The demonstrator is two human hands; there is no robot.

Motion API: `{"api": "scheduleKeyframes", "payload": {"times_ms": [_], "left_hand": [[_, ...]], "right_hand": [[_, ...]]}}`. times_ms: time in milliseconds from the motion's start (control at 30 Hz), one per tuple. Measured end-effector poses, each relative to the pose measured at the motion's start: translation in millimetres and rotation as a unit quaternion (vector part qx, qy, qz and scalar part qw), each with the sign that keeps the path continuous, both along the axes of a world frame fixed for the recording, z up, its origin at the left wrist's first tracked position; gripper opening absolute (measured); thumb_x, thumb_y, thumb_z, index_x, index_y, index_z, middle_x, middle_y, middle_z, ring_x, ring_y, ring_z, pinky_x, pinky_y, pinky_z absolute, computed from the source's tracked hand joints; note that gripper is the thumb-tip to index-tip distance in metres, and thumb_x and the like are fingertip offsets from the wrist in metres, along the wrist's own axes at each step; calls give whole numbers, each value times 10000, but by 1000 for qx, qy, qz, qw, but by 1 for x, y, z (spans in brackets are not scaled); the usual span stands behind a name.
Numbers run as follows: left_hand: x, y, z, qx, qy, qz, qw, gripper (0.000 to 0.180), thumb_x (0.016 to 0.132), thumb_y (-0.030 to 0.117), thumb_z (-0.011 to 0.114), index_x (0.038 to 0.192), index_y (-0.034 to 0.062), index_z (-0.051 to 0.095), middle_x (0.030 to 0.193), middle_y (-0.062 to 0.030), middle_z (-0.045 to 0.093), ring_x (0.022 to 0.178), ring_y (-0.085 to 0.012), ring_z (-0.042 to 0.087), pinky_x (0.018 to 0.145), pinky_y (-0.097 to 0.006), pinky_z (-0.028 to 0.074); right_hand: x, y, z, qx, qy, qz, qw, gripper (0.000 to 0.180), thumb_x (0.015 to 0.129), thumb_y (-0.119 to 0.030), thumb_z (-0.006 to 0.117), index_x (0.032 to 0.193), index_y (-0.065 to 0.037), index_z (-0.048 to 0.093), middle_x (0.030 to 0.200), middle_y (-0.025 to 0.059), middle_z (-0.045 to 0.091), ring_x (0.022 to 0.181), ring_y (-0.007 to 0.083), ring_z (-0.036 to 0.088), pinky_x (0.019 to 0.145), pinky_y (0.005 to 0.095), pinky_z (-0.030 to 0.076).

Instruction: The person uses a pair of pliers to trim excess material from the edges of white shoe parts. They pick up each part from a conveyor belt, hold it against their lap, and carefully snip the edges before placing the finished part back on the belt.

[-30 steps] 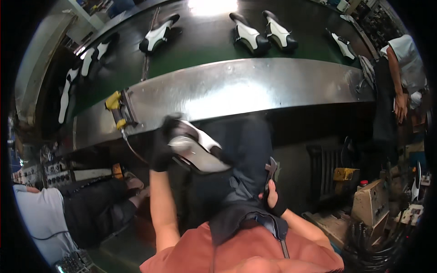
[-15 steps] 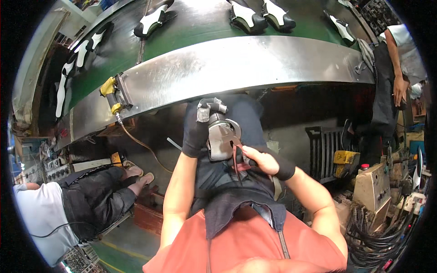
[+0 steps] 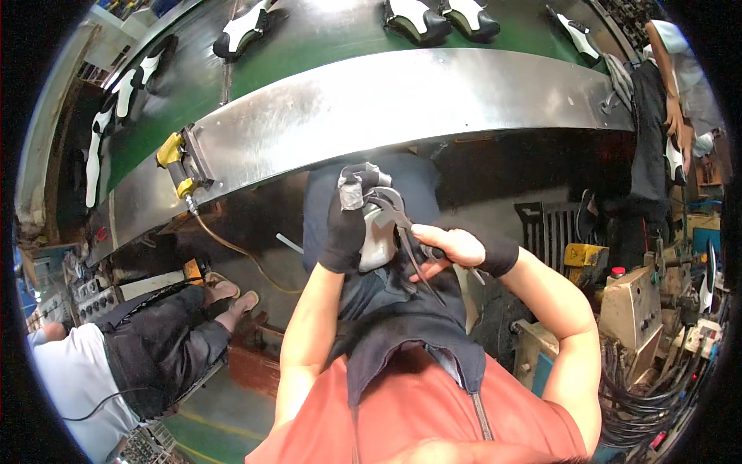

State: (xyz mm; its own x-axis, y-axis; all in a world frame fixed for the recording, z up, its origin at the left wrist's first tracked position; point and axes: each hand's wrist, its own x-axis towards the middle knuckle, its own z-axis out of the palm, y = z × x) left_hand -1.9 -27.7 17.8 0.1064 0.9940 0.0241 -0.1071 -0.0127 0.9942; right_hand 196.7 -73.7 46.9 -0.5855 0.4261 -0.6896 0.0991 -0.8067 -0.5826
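Note:
My left hand [image 3: 345, 232], in a black fingerless glove with grey tape round the fingers, grips a white and dark shoe upper [image 3: 377, 246] above my lap. Its fingers curl over the far end of the shoe, hiding part of it. In my right hand [image 3: 461, 246], with a black band at the wrist, is a pair of metal pincers [image 3: 403, 220]. Their curved jaws meet the shoe's far end, close to the taped fingers. The handles spread apart toward me, one of them slanting down past my fingers. Whether the jaws bite on the material cannot be made out.
Ahead runs a steel ledge [image 3: 325, 100] beside a green belt [image 3: 325, 35] carrying several white and black shoes [image 3: 417, 22]. A yellow air tool [image 3: 176, 161] with a hose hangs at the ledge, left. People sit left [image 3: 85, 363] and stand right. Machine boxes [image 3: 630, 309] and cables lie right.
The pincers have turned, their handles now swung more to the right and spread wider. My right hand has shifted slightly right. The shoe is tilted differently in my left hand.

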Motion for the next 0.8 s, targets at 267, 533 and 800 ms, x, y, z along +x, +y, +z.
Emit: {"api": "scheduleKeyframes", "payload": {"times_ms": [267, 533, 800], "left_hand": [[-8, 15, -44, 54, -2, -16, 998, 366, 989, 332, 385, 1079, 24, 563, 972, -72, 619, 941, -169, 576, 868, -318, 457], [-17, 17, -26, 142, 123, -18, 982, 321, 946, 245, 426, 948, 26, 660, 985, -87, 649, 1082, -215, 543, 1005, -359, 370], [-7, 13, -31, 74, 43, 14, 996, 499, 990, 387, 351, 913, 14, 674, 935, -78, 671, 996, -197, 582, 974, -360, 378]], "right_hand": [[-59, -40, -73, 443, -206, -143, 861, 366, 975, -315, 417, 844, -5, 561, 624, 150, 518, 582, 249, 498, 577, 405, 401], [-33, -30, -78, 299, 8, -82, 951, 376, 1001, -344, 374, 1083, -27, 561, 940, 64, 569, 853, 152, 529, 791, 301, 433], [-24, -9, -31, 221, -125, 38, 966, 402, 998, -403, 363, 869, -88, 578, 609, -11, 531, 500, 59, 465, 467, 265, 378]]}}
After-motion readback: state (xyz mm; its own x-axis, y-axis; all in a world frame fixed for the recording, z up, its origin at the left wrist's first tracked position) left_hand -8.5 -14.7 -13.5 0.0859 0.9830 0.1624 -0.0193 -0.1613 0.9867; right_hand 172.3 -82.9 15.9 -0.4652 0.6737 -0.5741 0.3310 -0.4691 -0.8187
